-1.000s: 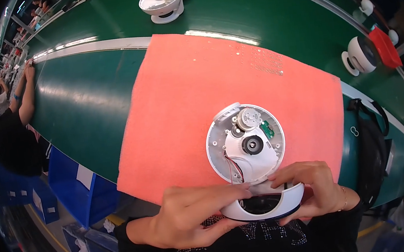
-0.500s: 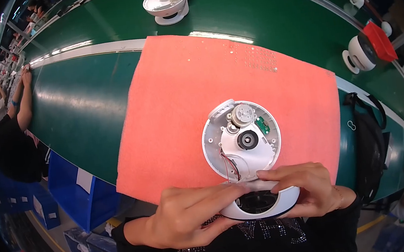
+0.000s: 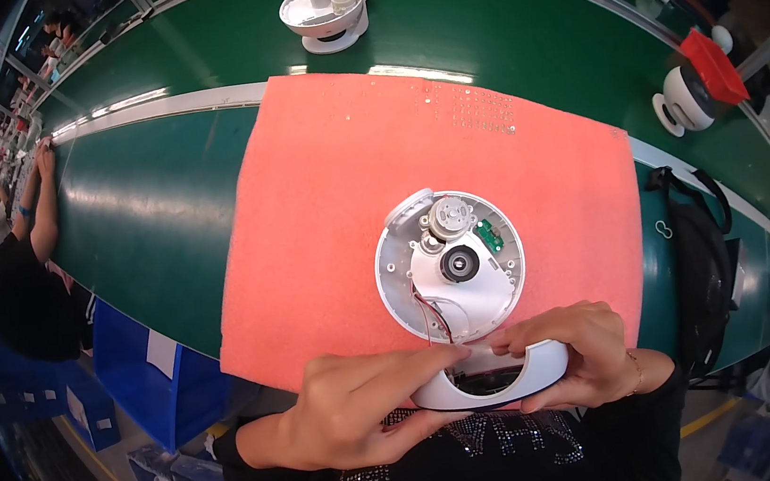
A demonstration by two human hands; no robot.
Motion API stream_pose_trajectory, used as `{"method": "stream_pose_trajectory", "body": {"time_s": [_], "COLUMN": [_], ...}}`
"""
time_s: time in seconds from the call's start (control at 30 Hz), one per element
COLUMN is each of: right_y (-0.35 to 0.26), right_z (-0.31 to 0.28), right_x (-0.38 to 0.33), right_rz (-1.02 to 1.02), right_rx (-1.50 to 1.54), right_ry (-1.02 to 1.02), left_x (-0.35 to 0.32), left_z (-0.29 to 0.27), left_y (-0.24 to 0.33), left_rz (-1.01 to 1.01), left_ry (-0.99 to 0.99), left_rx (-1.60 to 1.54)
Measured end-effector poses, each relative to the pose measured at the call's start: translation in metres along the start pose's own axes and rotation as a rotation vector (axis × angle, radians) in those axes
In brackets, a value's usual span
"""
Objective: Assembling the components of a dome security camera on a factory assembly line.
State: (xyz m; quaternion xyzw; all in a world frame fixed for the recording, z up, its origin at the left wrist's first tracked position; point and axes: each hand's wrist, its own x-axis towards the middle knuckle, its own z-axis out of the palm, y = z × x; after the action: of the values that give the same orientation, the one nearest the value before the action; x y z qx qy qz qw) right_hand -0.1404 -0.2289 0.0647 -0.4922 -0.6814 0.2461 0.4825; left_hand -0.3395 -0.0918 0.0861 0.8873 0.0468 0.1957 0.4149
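Currently, a curved white shell (image 3: 545,376) is held by its two ends, the left end being gripped by the left hand (image 3: 352,408) and the right end by the right hand (image 3: 580,351). By each hand it is pinched firmly, with fingers laid over the far edge and a digit pressed along the near side; no slack is seen in either grip. Between the hands, a wide rounded cutout with a dark interior is left exposed. Just beyond the grip, a round white housing (image 3: 484,303) is set on a pink mat (image 3: 309,240), its inside turned upward. Within it, a silver motor (image 3: 450,218) is mounted at the far side, a black ring-shaped part (image 3: 460,264) near the middle and a small green circuit board (image 3: 489,235) to the right; thin wires (image 3: 432,309) are run down its left side toward the grip. Whether the shell is touched by the housing cannot be told. Farther out, small metal pieces (image 3: 483,113) are laid in rows on the mat. Well beyond the grip, a white unit (image 3: 322,21) is stood on the green surface (image 3: 182,45). To the right of the grip, a black bag (image 3: 701,276) is placed beside the mat; to the left and lower, a blue bin (image 3: 140,382) is seen.
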Motion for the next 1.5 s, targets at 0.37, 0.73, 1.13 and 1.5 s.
{"method": "stream_pose_trajectory", "body": {"time_s": [0.37,0.73,1.13,1.5], "right_y": [0.006,0.003,0.03,0.019], "right_z": [-0.011,-0.008,0.019,0.013], "right_x": [-0.01,-0.013,-0.039,-0.026], "right_rz": [0.185,0.515,0.119,0.101], "right_rx": [0.077,0.5,0.049,0.004], "right_ry": [-0.122,-0.078,0.04,0.053], "left_x": [0.0,-0.038,-0.034,-0.024], "left_z": [0.002,0.024,0.041,0.051], "left_y": [-0.014,-0.024,-0.02,-0.019], "left_rz": [-0.046,-0.487,-0.296,-0.269], "left_ry": [0.181,0.076,0.256,0.352], "left_rx": [-0.009,-0.544,-0.335,-0.4]}}
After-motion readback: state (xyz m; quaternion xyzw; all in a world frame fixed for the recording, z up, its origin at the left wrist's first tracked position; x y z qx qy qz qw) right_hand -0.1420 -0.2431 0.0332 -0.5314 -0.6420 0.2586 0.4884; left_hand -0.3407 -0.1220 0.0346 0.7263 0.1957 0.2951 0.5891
